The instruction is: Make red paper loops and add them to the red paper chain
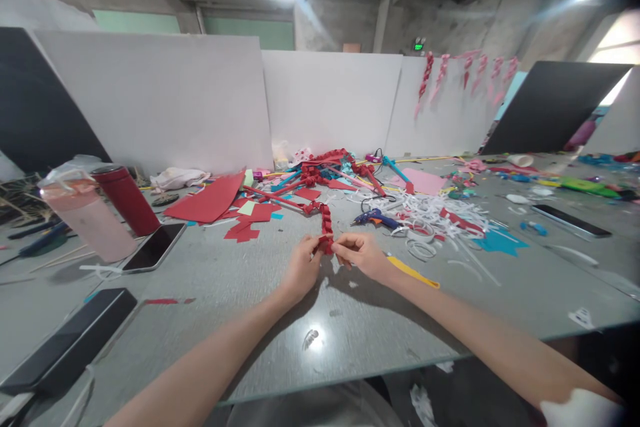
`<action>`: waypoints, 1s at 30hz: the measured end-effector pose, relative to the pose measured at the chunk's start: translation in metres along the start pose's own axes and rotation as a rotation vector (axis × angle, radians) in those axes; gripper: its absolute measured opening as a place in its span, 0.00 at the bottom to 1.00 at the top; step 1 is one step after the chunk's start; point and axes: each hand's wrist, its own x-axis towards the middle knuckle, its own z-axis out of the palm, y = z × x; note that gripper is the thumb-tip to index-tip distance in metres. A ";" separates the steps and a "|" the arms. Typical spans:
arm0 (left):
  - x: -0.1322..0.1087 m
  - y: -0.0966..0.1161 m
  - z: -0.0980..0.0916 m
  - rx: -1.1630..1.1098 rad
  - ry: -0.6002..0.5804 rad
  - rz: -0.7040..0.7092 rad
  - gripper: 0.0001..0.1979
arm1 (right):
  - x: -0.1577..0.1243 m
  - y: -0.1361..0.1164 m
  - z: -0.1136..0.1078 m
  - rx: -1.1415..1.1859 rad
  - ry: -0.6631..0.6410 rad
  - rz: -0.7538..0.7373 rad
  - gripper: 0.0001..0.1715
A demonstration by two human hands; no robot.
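Observation:
A folded red paper garland (327, 218) lies on the grey table, running away from me toward a heap of red paper pieces. Its near end is between my two hands. My left hand (304, 265) pinches that end from the left, and the fingers of my right hand (361, 255) are closed on it from the right. The fingertips nearly meet, so the exact fold between them is partly hidden. A thin red stick (280, 199) reaches the garland's far end. To the right of the garland lies a blue glue gun (376, 217).
White paper strips (440, 220) and a yellow strip (413, 271) lie right. Red sheets (210, 197), a phone (156, 247), a pink bottle (90, 213), a red flask (131, 200) and a black box (73, 340) stand or lie left. White panels (330, 100) close off the back.

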 end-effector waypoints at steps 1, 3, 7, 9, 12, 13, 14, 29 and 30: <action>0.000 0.000 0.000 0.029 -0.020 0.018 0.16 | 0.000 0.000 0.000 -0.020 0.008 0.004 0.21; 0.000 0.000 0.000 0.071 -0.055 0.046 0.17 | 0.000 -0.001 0.000 -0.057 0.024 0.006 0.22; 0.000 0.000 0.002 0.131 -0.114 0.080 0.19 | 0.002 -0.001 0.001 -0.084 0.049 0.010 0.24; 0.000 0.001 0.002 0.151 -0.153 0.115 0.20 | 0.002 0.000 0.002 -0.068 0.058 0.012 0.24; -0.001 0.004 0.000 0.138 -0.206 0.162 0.22 | 0.002 0.002 0.001 -0.019 0.063 0.012 0.23; -0.002 0.006 -0.001 0.127 -0.217 0.173 0.22 | 0.002 0.003 0.001 -0.001 0.064 0.014 0.23; -0.003 0.009 -0.002 0.117 -0.225 0.183 0.22 | 0.002 0.003 0.001 0.013 0.065 0.016 0.23; -0.002 0.015 -0.008 0.193 -0.260 0.191 0.18 | 0.001 0.005 0.000 -0.020 0.027 0.016 0.23; -0.002 0.014 -0.008 0.191 -0.260 0.183 0.18 | 0.001 0.005 -0.001 -0.038 0.019 0.017 0.24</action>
